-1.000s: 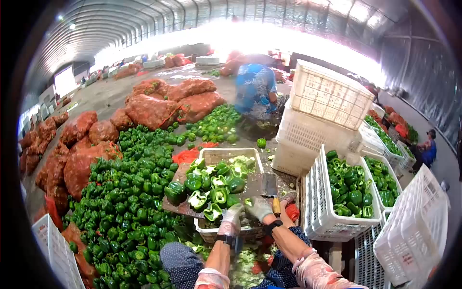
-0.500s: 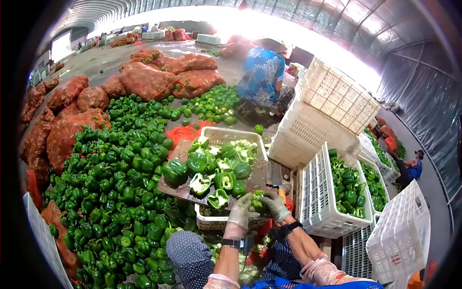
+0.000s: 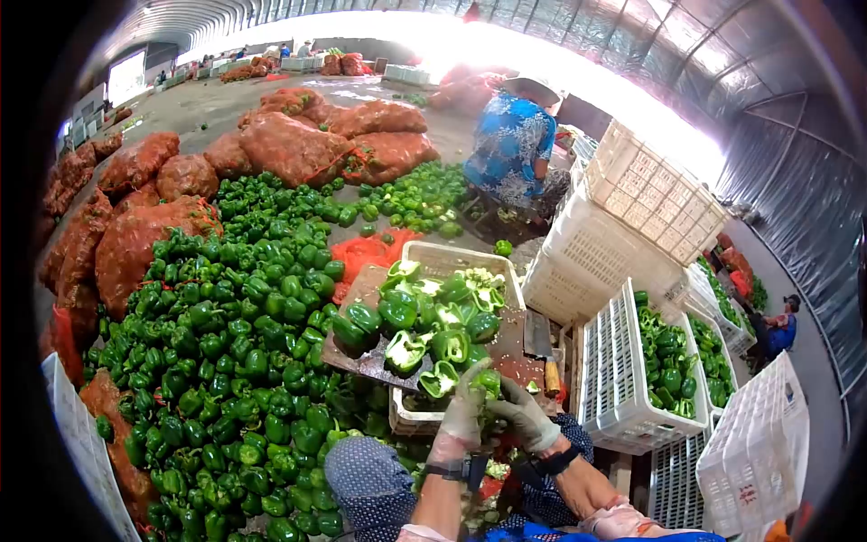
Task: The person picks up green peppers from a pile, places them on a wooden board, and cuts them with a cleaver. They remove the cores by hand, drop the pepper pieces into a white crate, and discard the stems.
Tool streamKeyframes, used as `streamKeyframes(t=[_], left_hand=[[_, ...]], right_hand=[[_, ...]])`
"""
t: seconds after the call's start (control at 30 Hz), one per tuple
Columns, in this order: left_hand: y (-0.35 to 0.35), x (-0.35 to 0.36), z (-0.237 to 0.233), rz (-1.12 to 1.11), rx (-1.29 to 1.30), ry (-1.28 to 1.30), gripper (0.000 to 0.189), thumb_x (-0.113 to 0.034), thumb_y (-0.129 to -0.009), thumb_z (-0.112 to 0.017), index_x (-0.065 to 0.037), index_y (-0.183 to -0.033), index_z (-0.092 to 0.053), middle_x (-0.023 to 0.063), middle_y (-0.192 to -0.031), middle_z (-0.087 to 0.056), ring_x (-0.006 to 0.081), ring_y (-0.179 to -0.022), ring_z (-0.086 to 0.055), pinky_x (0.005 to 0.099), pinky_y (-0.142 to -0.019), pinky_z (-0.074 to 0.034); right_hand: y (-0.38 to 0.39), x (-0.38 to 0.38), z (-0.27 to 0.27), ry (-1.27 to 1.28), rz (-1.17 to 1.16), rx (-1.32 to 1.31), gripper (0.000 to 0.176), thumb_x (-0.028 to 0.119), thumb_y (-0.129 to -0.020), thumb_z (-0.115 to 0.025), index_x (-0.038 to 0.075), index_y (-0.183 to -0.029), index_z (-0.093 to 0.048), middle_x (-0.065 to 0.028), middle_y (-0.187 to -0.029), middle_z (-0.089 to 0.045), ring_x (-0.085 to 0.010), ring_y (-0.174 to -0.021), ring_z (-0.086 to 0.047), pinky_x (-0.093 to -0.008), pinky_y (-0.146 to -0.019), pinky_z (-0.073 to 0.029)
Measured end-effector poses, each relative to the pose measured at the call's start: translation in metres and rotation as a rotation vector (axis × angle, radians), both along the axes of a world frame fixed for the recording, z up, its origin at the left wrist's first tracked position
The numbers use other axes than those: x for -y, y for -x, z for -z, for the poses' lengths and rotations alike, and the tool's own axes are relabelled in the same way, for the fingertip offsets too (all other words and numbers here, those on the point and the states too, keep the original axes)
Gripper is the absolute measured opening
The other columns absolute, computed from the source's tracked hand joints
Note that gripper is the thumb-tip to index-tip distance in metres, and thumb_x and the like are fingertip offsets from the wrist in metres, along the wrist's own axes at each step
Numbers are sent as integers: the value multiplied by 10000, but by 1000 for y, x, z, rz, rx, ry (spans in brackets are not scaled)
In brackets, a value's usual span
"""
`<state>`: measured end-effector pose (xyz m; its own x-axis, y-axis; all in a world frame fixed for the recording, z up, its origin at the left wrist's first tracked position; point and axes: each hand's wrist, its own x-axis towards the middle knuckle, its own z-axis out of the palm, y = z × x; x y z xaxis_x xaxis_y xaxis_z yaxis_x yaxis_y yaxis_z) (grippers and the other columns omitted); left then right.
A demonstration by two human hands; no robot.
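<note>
One green pepper (image 3: 488,384) sits near the close edge of the board (image 3: 518,363), between two gloved hands. The left hand (image 3: 463,414) is nearer, its fingers pressed round the pepper, which lies to their right. The right hand (image 3: 527,419) curves in from the right, just beside it; I can't tell whether it pinches anything, nor which way the pepper's long axis runs. Cut peppers (image 3: 450,346) lie farther off, leftward; a cleaver (image 3: 537,336) lies right.

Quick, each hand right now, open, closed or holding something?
Left hand: closed on a green pepper.
Right hand: partly open, fingers toward that pepper; whether they touch it can't be told.
</note>
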<state>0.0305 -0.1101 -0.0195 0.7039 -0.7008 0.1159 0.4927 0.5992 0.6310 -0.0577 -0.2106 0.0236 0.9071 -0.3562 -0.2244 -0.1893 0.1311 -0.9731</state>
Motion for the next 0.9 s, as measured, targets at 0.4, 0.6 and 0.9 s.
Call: streamKeyframes(t=[0.4,0.6,0.9], left_hand=[[27,-70,-37,-99,481,-175,771,-679,-799,-609,-117,-1322,-534,33,-1355,-531,210,-1231,-493,366,-1000,-437],[77,-82,-69,-145,254,-439,660,-563,-905,-531,-90,-1362,-478,77,-1382,-488,231,-1269,-463,389,-1043,-411],[122,-67,-74,-103,297,-419,630,-544,-973,-393,-51,-1352,-494,72,-1211,-592,169,-1042,-586,305,-881,-498]], right_hand=[[16,-28,-19,499,-313,379,603,254,-877,-679,41,-1373,-412,-101,-1192,-587,-130,-999,-586,-298,-824,-510],[45,-40,-45,461,-426,99,506,294,-869,-612,17,-1271,-483,-104,-778,-676,-171,-623,-662,-314,-561,-532],[98,-41,-49,247,-352,240,483,337,-838,-697,15,-1168,-552,-88,-895,-663,-133,-779,-630,-294,-695,-515]])
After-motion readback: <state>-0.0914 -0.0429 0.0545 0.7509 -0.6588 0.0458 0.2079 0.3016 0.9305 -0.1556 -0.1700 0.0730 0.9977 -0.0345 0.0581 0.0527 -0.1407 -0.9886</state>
